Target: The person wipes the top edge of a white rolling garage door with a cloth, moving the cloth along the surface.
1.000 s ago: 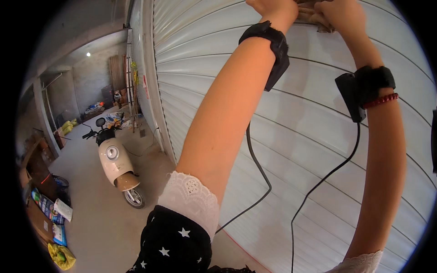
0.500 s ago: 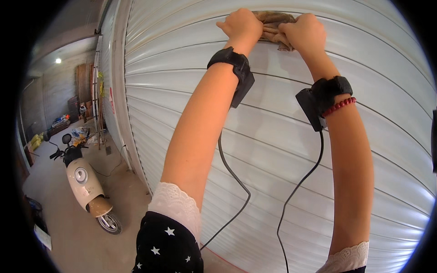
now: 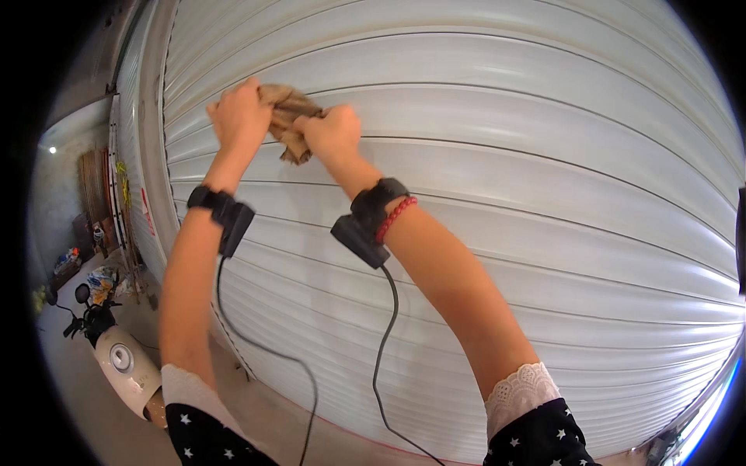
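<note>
Bunched between my two raised hands is a brown cloth (image 3: 286, 116), in front of the white slatted roller shutter (image 3: 497, 163). My left hand (image 3: 242, 116) is closed on the cloth's left side. My right hand (image 3: 334, 133) grips its right side, the lower folds hanging between the two. Whether the cloth presses against the slats I cannot tell. Each wrist wears a black strapped device (image 3: 365, 229) with a cable, and a red bead bracelet (image 3: 396, 219) sits on my right wrist.
A cream scooter (image 3: 124, 361) stands on the floor at the lower left. Beyond it are a ladder (image 3: 118, 179), leaning boards (image 3: 95, 186) and piled odds and ends (image 3: 101, 283). The shutter's side frame (image 3: 151, 116) runs down to my left.
Both hands have moved left and somewhat down along the shutter, keeping hold of the cloth. The view has shifted too, and the scooter now sits lower and further left.
</note>
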The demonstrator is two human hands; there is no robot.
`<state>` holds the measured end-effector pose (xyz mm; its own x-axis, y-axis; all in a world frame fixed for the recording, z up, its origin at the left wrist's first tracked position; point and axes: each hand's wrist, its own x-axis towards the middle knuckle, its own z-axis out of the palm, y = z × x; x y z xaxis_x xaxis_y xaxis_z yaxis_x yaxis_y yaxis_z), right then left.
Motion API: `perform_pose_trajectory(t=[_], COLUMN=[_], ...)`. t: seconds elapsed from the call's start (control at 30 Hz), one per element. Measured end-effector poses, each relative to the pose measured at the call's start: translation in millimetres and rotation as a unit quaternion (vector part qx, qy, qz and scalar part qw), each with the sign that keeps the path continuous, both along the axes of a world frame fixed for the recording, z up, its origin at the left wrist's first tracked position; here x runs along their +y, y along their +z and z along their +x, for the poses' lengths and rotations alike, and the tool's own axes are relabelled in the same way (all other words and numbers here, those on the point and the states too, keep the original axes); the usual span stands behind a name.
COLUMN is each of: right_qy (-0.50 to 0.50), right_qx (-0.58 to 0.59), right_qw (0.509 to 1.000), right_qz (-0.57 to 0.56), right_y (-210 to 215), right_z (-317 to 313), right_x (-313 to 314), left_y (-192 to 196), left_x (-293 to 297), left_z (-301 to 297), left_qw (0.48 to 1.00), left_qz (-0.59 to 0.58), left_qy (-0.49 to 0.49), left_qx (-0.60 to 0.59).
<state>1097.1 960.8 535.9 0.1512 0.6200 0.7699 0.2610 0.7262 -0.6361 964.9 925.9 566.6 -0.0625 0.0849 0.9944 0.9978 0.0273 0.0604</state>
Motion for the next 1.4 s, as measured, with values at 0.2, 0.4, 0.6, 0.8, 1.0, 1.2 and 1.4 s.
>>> perform_pose_trajectory(t=[0.2, 0.4, 0.6, 0.8, 1.0, 1.2, 1.4], right_qy=[0.065, -0.068, -0.174, -0.295, -0.302, -0.365, -0.216], right_qx=[-0.058, -0.062, -0.03, 0.032, 0.029, -0.05, -0.081], right_qw=[0.996, 0.991, 0.982, 0.953, 0.953, 0.929, 0.973], right_qz=[0.023, 0.097, 0.07, 0.055, 0.016, 0.039, -0.015], right_y=[-16, -2, 13, 32, 45, 51, 41], right_z=[-41, -10, 112, 190, 219, 211, 181], right_x=[-1, 4, -42, -92, -100, -103, -84], left_y=[-26, -14, 13, 37, 42, 31, 21], left_x=[-25, -5, 7, -13, 6, -19, -29], left_z=[-63, -42, 74, 164, 201, 194, 145], left_qw=[0.993, 0.983, 0.954, 0.911, 0.931, 0.937, 0.948], left_qz=[-0.091, -0.057, -0.038, -0.097, -0.088, -0.101, -0.106], left_qy=[-0.037, -0.162, -0.295, -0.4, -0.354, -0.331, -0.299], left_qx=[-0.068, -0.062, -0.023, -0.013, -0.007, -0.042, -0.03])
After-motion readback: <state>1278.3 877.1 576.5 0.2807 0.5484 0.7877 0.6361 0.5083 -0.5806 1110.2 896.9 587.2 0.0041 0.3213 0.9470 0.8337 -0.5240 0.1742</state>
